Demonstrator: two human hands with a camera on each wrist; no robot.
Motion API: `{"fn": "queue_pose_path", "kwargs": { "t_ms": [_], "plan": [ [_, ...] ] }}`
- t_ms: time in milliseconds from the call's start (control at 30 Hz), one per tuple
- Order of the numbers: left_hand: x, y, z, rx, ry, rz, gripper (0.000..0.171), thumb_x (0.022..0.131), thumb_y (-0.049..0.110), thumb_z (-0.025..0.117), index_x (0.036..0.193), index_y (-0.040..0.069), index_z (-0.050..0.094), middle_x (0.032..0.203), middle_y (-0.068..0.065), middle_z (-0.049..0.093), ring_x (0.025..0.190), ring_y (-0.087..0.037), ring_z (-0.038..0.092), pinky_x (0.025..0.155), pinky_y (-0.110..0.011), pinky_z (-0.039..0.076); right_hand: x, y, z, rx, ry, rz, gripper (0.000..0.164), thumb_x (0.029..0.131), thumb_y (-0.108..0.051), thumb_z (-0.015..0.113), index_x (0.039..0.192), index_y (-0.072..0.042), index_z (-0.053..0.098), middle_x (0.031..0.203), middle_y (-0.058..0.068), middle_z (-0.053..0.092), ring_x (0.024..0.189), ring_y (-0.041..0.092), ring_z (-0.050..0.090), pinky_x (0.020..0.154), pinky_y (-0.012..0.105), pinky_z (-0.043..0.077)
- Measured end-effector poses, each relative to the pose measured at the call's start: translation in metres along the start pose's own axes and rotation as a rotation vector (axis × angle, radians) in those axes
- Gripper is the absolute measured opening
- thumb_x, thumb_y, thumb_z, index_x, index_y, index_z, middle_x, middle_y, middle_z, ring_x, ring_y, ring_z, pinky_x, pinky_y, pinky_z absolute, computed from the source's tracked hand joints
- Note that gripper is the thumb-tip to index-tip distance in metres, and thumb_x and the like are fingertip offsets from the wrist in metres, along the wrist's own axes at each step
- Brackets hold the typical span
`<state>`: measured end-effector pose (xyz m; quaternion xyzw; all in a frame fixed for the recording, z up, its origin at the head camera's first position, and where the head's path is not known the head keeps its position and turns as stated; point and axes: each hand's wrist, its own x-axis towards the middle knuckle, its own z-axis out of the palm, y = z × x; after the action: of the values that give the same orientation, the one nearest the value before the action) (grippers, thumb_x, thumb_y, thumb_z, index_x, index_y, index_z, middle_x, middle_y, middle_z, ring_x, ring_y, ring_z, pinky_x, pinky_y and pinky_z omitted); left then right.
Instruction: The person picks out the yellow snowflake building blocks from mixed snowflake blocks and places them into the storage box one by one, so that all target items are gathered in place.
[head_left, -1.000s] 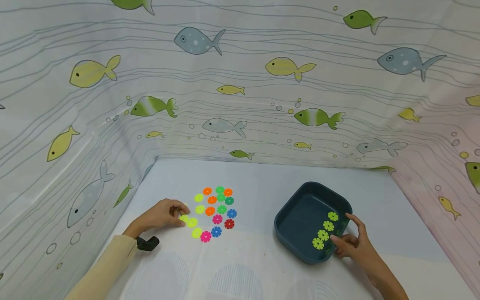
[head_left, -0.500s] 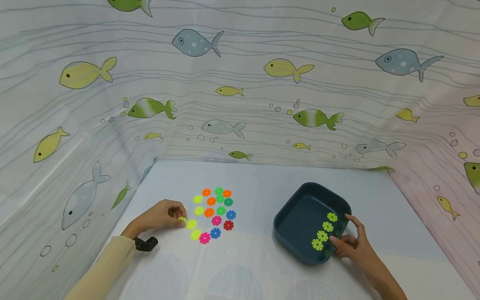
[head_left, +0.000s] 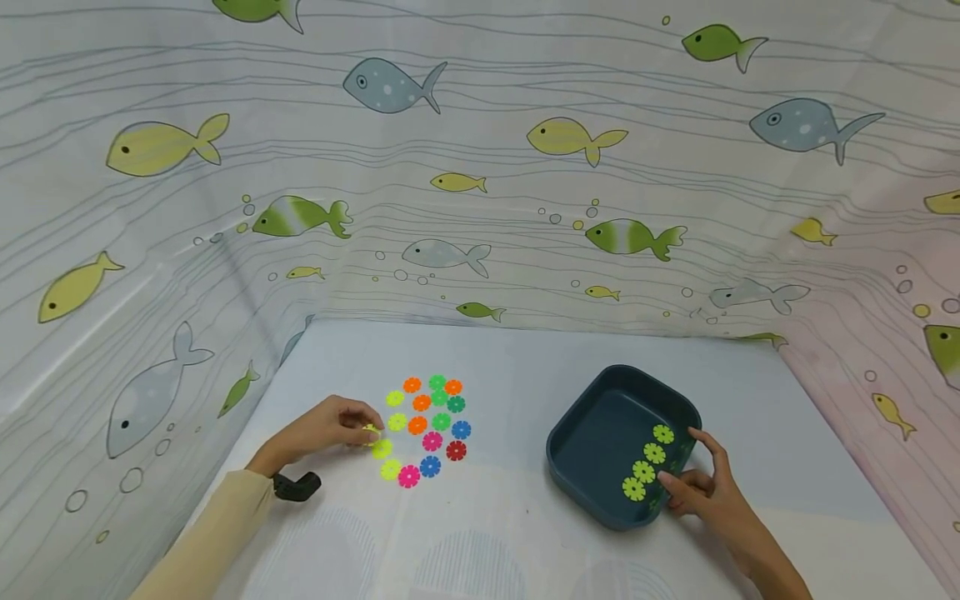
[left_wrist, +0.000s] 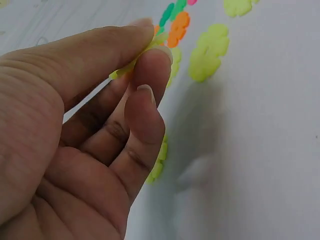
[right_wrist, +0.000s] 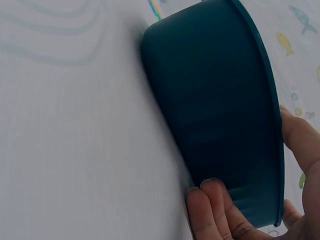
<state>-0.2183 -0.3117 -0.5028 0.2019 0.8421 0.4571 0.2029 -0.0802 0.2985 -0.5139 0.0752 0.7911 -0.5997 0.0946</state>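
Observation:
My left hand (head_left: 330, 429) pinches a yellow flower-shaped plastic disc (head_left: 371, 433) between thumb and fingertips. In the left wrist view the disc (left_wrist: 119, 73) is seen nearly edge-on, lifted off the surface. Just beyond my fingers lies a loose group of similar discs: yellow, orange (head_left: 417, 425), green (head_left: 441, 422), blue (head_left: 431, 467), pink (head_left: 408, 476) and one dark red (head_left: 456, 451). My right hand (head_left: 708, 492) grips the right side of a dark blue square basin (head_left: 592, 442), fingers against its outer wall (right_wrist: 210, 100). Several yellow-green discs (head_left: 654, 452) lie in a row inside.
A white table (head_left: 510, 517) carries everything. A fish-patterned sheet (head_left: 525, 233) encloses it at the back and both sides. A black object (head_left: 297, 487) sits by my left wrist, below the beige sleeve (head_left: 217, 525).
My left hand has taken up a yellow disc from the left edge of the group and turned it slightly. The right hand and basin have stayed in place.

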Motion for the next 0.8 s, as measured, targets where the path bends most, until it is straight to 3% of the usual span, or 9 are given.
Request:
{"fn": "queue_pose_path", "kwargs": {
  "t_ms": [267,800],
  "plan": [
    [0.004,0.008,0.004,-0.071,-0.030,0.007,0.034,0.095,0.025,0.077,0.123,0.007,0.072,0.116,-0.009,0.072,0.096,-0.027,0.070,0.086,-0.030,0.058,0.000,-0.001,0.002,-0.003,0.013,0.019,0.096,0.102,-0.027,0.068,0.160,-0.037,-0.009,0.104,0.018,0.066,0.085,0.034,0.070,0.078,0.039,0.059],
    [0.016,0.016,0.010,-0.077,-0.043,0.025,0.033,0.093,0.026,0.079,0.123,0.013,0.073,0.116,-0.008,0.072,0.095,-0.028,0.068,0.085,-0.031,0.057,0.001,-0.002,-0.001,-0.007,-0.018,0.010,0.095,0.102,-0.026,0.067,0.159,-0.037,-0.009,0.105,0.018,0.066,0.085,0.035,0.070,0.079,0.040,0.059]
  ]
}}
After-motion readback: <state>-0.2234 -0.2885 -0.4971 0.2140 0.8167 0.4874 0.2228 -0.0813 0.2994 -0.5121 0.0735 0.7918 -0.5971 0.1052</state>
